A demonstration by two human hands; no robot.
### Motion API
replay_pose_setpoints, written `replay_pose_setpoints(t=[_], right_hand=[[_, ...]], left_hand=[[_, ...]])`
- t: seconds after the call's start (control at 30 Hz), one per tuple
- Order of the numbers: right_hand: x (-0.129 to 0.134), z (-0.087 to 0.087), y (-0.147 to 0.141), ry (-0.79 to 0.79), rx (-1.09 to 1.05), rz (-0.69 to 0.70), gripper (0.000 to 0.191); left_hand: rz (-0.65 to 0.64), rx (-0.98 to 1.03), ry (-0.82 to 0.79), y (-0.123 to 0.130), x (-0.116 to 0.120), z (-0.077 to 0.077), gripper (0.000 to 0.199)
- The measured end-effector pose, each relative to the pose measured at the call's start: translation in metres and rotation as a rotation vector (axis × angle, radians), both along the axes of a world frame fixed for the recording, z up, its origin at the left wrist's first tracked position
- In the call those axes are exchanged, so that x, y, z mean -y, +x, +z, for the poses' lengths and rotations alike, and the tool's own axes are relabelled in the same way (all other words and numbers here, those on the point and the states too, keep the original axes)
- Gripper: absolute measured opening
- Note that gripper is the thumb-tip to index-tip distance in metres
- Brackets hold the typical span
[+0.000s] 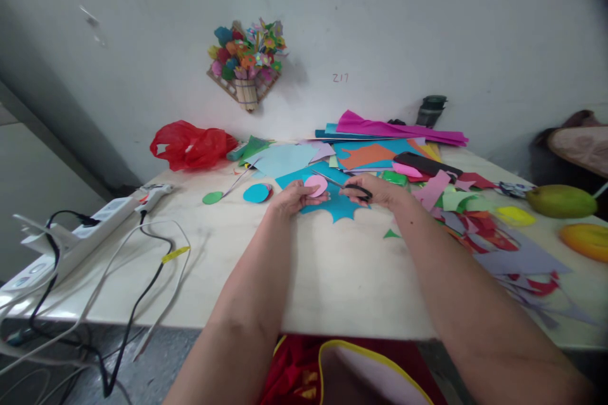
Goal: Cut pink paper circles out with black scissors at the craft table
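So the pink paper circle [316, 186] is up near the middle of the table [351, 278], held just above a big blue sheet [337, 207] with scalloped cut edges. The left hand [297, 196] has it pinched at its left edge, thumb on top, the other fingers curled underneath. The right hand [363, 190] is mostly closed around the black handles of the scissors [357, 190], with the metal blades pointing left toward the circle. Can't really tell how far the blades are open, or whether they touch the paper.

Just left of the left hand there's a little pile of round cutouts with a blue circle [255, 193] on top, and further left a green circle [212, 197]. A small green scrap [391, 234] sits on the near side of the right hand.

Behind the hands it's a pale blue sheet [287, 158], an orange piece [369, 156] on more blue paper, and a long magenta sheet [399, 129] lying over other sheets. Black phone-like slab [427, 164] to the right of the orange piece, then a whole mess of colored paper scraps [491, 234] with a green fruit [561, 201] beside it. Red plastic bag [190, 145] at the back left, white power strip [76, 240] with cables on the left edge, paper-flower basket [247, 66] up on the wall.
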State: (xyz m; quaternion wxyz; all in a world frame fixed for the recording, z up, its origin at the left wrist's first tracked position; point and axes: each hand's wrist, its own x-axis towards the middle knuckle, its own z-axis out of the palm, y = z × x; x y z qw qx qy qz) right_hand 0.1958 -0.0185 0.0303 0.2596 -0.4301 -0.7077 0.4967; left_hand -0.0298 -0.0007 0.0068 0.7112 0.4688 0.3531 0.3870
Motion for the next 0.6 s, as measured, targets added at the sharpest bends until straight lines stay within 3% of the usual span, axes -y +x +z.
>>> replay_pose_setpoints(t=[0.33, 0.6], right_hand=[[0.0037, 0.0042, 0.001, -0.026, 0.025, -0.016, 0.025], [0.0036, 0.0033, -0.0018, -0.052, -0.032, 0.007, 0.033]], left_hand=[[-0.016, 0.014, -0.028, -0.0025, -0.0021, -0.0021, 0.016], [-0.011, 0.004, -0.009, -0.0025, -0.003, -0.0034, 0.013]])
